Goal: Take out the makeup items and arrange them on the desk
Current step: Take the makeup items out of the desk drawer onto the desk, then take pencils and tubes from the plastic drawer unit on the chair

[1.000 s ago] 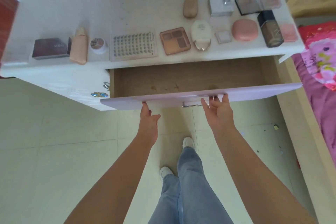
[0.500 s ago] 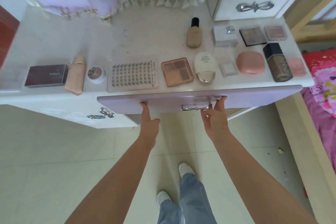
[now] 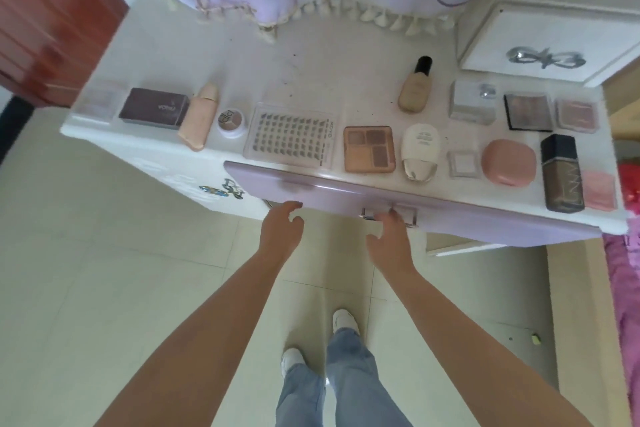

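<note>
Now both hands sit at drawer front (image 3: 381,199), which looks shut or nearly so under bench (image 3: 311,80) edge. Left hand (image 3: 281,230): grip loose, fingers lightly curled, holding nothing, just off the panel. Right hand (image 3: 390,240): fingers spread, tips at the metal handle (image 3: 388,213), no clear hold; blurred, contact uncertain. Makeup is out and laid flat on bench in rows, labels up, prob. so each can be seen: lash tray (image 3: 290,139), palette (image 3: 369,148) beside it, white tube (image 3: 420,152), pink compact (image 3: 508,162), dark bottle (image 3: 561,173) at right end. Judgement: arranging done, drawer close-up is the last bit. Items sit near front edge, so a knock could tip one off.
</note>
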Tool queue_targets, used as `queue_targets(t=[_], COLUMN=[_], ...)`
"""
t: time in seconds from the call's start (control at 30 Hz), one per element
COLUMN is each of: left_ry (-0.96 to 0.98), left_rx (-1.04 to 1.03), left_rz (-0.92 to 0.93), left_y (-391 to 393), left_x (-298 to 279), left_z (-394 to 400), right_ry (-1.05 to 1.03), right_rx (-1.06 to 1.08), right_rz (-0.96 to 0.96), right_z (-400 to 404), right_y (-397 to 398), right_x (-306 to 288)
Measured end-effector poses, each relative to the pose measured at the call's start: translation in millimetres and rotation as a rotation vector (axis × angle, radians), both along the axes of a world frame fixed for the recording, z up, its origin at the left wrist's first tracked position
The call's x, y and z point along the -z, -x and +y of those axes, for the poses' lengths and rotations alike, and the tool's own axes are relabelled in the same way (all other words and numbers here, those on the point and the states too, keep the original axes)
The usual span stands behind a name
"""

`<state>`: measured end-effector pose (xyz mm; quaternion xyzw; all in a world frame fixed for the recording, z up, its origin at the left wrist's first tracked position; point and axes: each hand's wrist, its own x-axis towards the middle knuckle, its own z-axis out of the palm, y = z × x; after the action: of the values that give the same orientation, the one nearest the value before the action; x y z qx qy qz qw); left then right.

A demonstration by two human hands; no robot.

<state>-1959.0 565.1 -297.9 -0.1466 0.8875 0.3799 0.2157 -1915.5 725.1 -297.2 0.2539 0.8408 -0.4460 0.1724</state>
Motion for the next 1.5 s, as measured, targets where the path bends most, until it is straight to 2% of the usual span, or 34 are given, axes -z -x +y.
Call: queue_targets(t=[0.13, 0.23, 0.37, 0.53, 0.63, 0.8, 1.03, 1.23, 1.5], left_ry=[0.324, 0.534, 0.671, 0.756, 0.805, 0.856, 0.803, 0.746, 0.707], left_rx=[0.197, 0.185, -0.024, -0.409, -0.603, -0.923, -1.358, -1.659, -1.891], left_rz=[0.010, -0.004, -0.033, -0.014, -0.050, -0.183, -0.417, -0.570, -0.807], left_y=[-10, -32, -89, -217, -328, -538, -802, -991, -1231], left_x=[-23, -54, -106, -166, -184, -204, -210, -204, -220], left_z=[-22, -56, -130, -228, -269, -302, -290, -285, -340], right_ry=[-0.227, -0.438, -0.596, -0.581, -0.472, -0.255, -0.021, 0.097, 0.333], right_rx=[-0.563, -0.941, -1.181, -1.499, -1.729, -2.015, -2.422, -2.698, -2.881], right_rz=[-0.119, -0.050, 0.256, 0.687, 0.887, 1.035, 1.056, 1.051, 1.284], right_z=[-36, -82, -166, -300, -373, -456, -509, -552, -651], right_y=[18, 21, 9, -57, -144, -342, -613, -815, -1084], right_x=[-29, -51, -88, -143, -173, -200, -203, -193, -203])
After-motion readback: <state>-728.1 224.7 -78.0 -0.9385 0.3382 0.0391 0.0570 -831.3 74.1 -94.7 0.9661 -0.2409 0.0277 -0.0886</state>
